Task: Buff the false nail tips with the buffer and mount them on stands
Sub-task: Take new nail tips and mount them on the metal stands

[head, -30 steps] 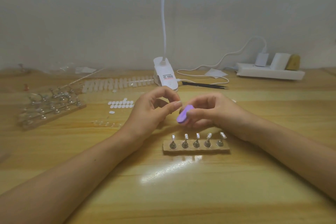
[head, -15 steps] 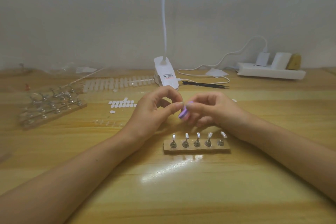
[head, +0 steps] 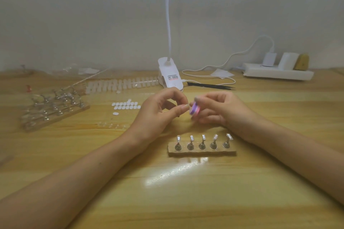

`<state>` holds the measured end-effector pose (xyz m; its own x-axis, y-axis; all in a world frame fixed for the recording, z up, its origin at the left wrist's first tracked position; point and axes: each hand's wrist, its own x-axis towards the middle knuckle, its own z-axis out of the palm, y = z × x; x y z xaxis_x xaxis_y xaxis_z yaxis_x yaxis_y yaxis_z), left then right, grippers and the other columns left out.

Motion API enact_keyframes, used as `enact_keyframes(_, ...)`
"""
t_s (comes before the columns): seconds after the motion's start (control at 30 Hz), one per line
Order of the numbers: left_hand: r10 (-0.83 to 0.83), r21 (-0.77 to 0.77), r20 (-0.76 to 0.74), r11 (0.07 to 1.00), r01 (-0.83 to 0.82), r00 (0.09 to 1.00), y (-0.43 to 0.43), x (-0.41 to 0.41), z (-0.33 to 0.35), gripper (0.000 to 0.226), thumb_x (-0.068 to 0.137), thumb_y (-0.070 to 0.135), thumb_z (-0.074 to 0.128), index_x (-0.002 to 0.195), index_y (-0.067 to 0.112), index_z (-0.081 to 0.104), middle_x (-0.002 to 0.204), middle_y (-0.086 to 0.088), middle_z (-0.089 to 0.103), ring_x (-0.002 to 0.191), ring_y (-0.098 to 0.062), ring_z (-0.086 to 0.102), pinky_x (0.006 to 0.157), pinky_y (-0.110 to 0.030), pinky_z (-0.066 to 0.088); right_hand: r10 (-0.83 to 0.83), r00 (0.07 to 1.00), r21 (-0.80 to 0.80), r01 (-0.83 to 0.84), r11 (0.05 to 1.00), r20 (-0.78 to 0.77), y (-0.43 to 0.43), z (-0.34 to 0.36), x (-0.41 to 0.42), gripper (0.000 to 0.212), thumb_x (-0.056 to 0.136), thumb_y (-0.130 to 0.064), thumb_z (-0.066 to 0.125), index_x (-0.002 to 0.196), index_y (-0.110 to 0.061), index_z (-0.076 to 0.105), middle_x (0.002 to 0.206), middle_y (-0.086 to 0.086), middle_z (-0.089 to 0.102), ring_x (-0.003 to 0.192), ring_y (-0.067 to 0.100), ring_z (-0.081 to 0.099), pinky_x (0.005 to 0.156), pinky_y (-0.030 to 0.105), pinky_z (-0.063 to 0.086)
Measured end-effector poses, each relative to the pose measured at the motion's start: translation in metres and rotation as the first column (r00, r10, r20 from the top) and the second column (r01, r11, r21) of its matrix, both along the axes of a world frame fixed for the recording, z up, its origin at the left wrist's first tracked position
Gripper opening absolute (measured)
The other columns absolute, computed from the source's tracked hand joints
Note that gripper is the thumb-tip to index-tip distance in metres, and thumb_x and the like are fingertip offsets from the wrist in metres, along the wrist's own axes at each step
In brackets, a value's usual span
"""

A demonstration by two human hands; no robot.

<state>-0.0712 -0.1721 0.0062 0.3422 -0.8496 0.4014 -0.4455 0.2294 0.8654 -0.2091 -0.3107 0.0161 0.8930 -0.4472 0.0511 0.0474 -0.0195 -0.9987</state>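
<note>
My right hand [head: 217,109] grips a small purple and pink buffer [head: 194,109] between thumb and fingers, its face turned toward my left hand. My left hand [head: 160,112] pinches its thumb and forefinger together right against the buffer; the nail tip between them is too small to make out. In front of both hands lies a wooden block [head: 202,152] with several metal stands [head: 202,142] in a row. Clear nail tips [head: 113,125] lie loose on the table to the left.
A second wooden block with metal stands [head: 54,109] sits at the left. Rows of white nail tips [head: 121,84] and white adhesive tabs [head: 126,105] lie behind. A clip lamp [head: 170,75], black tweezers [head: 210,85] and a power strip [head: 278,73] stand at the back.
The buffer has turned from showing its flat purple face to showing its edge, and moved up against my left fingertips. Both hands stay in the same place.
</note>
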Motion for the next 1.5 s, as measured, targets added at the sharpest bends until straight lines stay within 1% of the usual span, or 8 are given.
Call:
enact_keyframes(0.27,0.003,0.01,-0.01,1.0,-0.003,1.0,0.0,-0.001,0.001,0.011,0.091,0.013,0.068,0.081,0.014,0.063,0.072,0.017,0.059,0.062,0.001,0.052,0.059,-0.009,0.037,0.003,1.0,0.014,-0.003,1.0,-0.008,-0.004,0.001,-0.002,0.031,0.078,-0.037,0.071,0.09,-0.009,0.076,0.086,0.009,0.076,0.074,0.014,0.073,0.064,0.018,0.056)
enact_keyframes(0.37,-0.009,0.004,0.026,1.0,0.009,1.0,0.001,-0.002,0.002,0.011,0.091,0.011,0.067,0.081,0.012,0.063,0.072,0.016,0.059,0.064,0.001,0.053,0.059,-0.007,0.038,0.07,0.996,-0.04,-0.073,0.997,-0.062,-0.001,0.002,-0.001,0.024,0.075,-0.039,0.073,0.084,-0.018,0.079,0.083,0.008,0.076,0.074,0.014,0.073,0.066,0.019,0.057)
enact_keyframes(0.53,-0.006,0.021,0.041,1.0,0.006,0.999,0.0,-0.002,0.001,0.009,0.09,0.011,0.069,0.081,0.013,0.065,0.082,0.011,0.064,0.072,0.0,0.056,0.066,-0.009,0.04,-0.095,0.995,0.074,0.094,0.993,0.02,-0.007,0.0,-0.001,0.028,0.081,-0.037,0.069,0.085,-0.009,0.07,0.084,0.004,0.074,0.07,0.011,0.069,0.054,0.016,0.052)
enact_keyframes(0.73,0.026,0.035,-0.027,0.999,-0.025,0.999,0.0,0.0,-0.001,0.012,0.09,0.019,0.071,0.079,0.022,0.065,0.072,0.017,0.061,0.064,-0.001,0.053,0.056,-0.014,0.038,-0.026,0.999,-0.077,0.024,0.997,-0.022,-0.003,-0.003,-0.002,0.029,0.076,-0.034,0.076,0.087,-0.014,0.057,0.068,0.008,0.068,0.048,0.008,0.05,0.04,0.013,0.034)
enact_keyframes(0.87,0.021,0.024,-0.051,1.0,-0.02,0.998,0.001,0.0,-0.001,0.012,0.089,0.02,0.071,0.079,0.022,0.065,0.074,0.015,0.062,0.064,-0.001,0.054,0.055,-0.017,0.039,0.006,1.0,-0.075,-0.006,0.997,0.001,-0.007,-0.003,-0.003,0.019,0.078,-0.025,0.075,0.089,-0.01,0.069,0.073,0.007,0.07,0.054,0.008,0.055,0.047,0.014,0.044)
enact_keyframes(1.03,0.031,0.014,-0.07,0.999,-0.03,0.997,0.001,0.0,-0.001,0.012,0.09,0.02,0.071,0.079,0.022,0.065,0.077,0.006,0.068,0.062,-0.001,0.054,0.053,-0.017,0.039,0.184,0.981,-0.026,-0.186,0.982,-0.059,-0.015,0.0,-0.008,0.028,0.082,-0.011,0.071,0.11,-0.011,0.075,0.106,0.013,0.075,0.093,0.017,0.072,0.079,0.019,0.055)
enact_keyframes(1.27,0.024,0.022,-0.058,1.0,-0.023,0.998,0.0,0.002,-0.002,0.014,0.09,0.019,0.071,0.077,0.024,0.065,0.076,0.012,0.063,0.065,-0.004,0.054,0.055,-0.018,0.04,0.133,0.99,-0.001,-0.133,0.991,-0.053,-0.011,0.002,-0.005,0.025,0.084,-0.031,0.067,0.096,-0.01,0.076,0.096,0.014,0.076,0.076,0.014,0.073,0.065,0.018,0.057)
enact_keyframes(1.5,-0.03,-0.008,-0.03,1.0,0.029,0.999,0.001,-0.001,0.0,0.01,0.088,0.014,0.071,0.08,0.018,0.066,0.08,0.012,0.063,0.066,-0.002,0.054,0.061,-0.01,0.04,0.084,0.995,0.104,-0.079,0.991,-0.046,-0.013,0.003,-0.005,0.029,0.081,-0.029,0.069,0.094,-0.004,0.073,0.086,0.014,0.074,0.067,0.016,0.072,0.059,0.017,0.057)
